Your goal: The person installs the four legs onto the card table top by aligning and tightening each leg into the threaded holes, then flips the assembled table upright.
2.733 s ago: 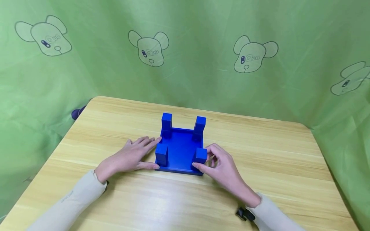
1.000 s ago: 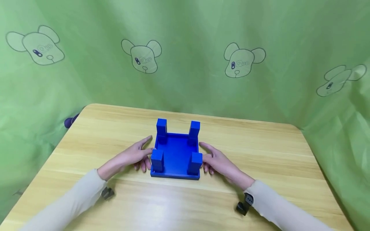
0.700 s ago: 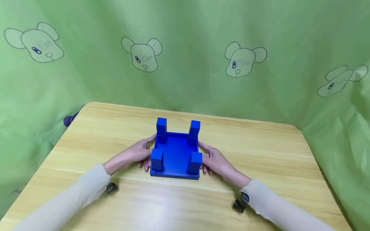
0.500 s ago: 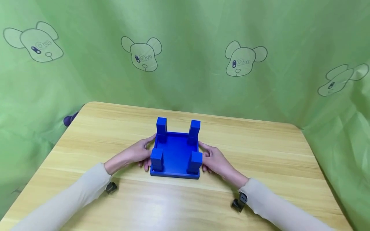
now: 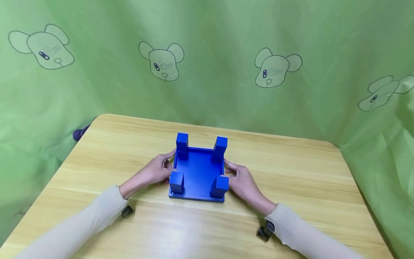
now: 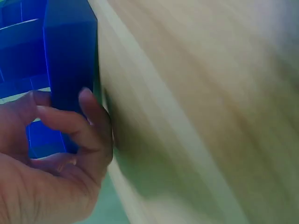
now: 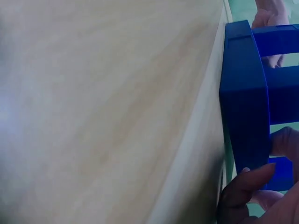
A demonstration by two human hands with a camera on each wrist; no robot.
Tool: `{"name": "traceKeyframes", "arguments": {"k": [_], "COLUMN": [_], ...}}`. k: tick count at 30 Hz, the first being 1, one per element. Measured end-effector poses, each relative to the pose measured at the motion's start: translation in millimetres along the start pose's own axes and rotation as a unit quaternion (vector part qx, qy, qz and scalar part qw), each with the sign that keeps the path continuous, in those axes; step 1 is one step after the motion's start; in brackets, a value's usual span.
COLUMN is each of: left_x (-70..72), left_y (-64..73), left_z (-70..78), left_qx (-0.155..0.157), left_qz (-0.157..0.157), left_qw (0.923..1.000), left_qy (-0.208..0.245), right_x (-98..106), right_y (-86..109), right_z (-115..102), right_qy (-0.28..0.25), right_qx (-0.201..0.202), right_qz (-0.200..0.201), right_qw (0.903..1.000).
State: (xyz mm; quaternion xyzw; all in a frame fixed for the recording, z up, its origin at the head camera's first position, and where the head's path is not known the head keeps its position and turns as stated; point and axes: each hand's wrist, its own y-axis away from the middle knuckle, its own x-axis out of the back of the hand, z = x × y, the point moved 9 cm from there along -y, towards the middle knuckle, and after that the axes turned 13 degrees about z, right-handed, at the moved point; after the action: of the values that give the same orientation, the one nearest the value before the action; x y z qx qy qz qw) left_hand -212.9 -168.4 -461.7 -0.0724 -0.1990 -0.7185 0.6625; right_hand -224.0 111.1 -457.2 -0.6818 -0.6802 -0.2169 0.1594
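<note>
A square blue piece (image 5: 198, 174), like a small upturned table, has a low rim and a leg standing up at each corner. It is in the middle of the wooden table. On its left side, my left hand (image 5: 157, 169) grips the edge; the left wrist view shows the curled fingers (image 6: 88, 128) at the lower edge of the blue side wall (image 6: 72, 65). Opposite, my right hand (image 5: 243, 182) grips the right edge, thumb near the rim. Its fingers (image 7: 243, 191) reach the underside in the right wrist view. The near legs partly hide the fingertips in the head view.
The wooden tabletop (image 5: 291, 172) extends on all sides of the blue piece. A green curtain (image 5: 223, 100) with printed animal heads hangs behind and beside it. A dark rounded object (image 5: 79, 133) shows past the table's left edge. Both wrists carry black devices (image 5: 127, 211).
Earlier, the hands were at the left rim and near right leg. They shifted to opposite sides and closed in. In the last half second, the blue piece's near legs tipped slightly in view.
</note>
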Motion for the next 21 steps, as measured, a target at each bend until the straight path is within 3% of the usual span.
{"name": "traceKeyframes", "arguments": {"k": [4, 8, 15, 21], "left_x": [3.8, 6.8, 13.7, 21.7], "left_y": [4.3, 10.5, 21.1, 34.2], "left_z": [5.8, 11.5, 24.1, 47.1], "left_qx": [-0.01, -0.028, -0.081, -0.149], "left_qz": [0.014, -0.005, -0.038, -0.034], "left_qw": [0.9998, 0.9987, 0.9914, 0.982], "left_qy": [0.006, 0.043, 0.095, 0.111], "right_x": [2.1, 2.0, 6.0, 25.1], "right_y": [2.8, 7.8, 20.9, 30.0], "right_z": [-2.0, -3.3, -14.0, -36.3], "right_qy": [-0.015, -0.057, -0.126, -0.154], "right_qx": [0.005, 0.017, 0.035, 0.08], "right_qz": [0.006, -0.014, -0.07, -0.064], "right_qw": [0.9998, 0.9982, 0.9889, 0.9827]}}
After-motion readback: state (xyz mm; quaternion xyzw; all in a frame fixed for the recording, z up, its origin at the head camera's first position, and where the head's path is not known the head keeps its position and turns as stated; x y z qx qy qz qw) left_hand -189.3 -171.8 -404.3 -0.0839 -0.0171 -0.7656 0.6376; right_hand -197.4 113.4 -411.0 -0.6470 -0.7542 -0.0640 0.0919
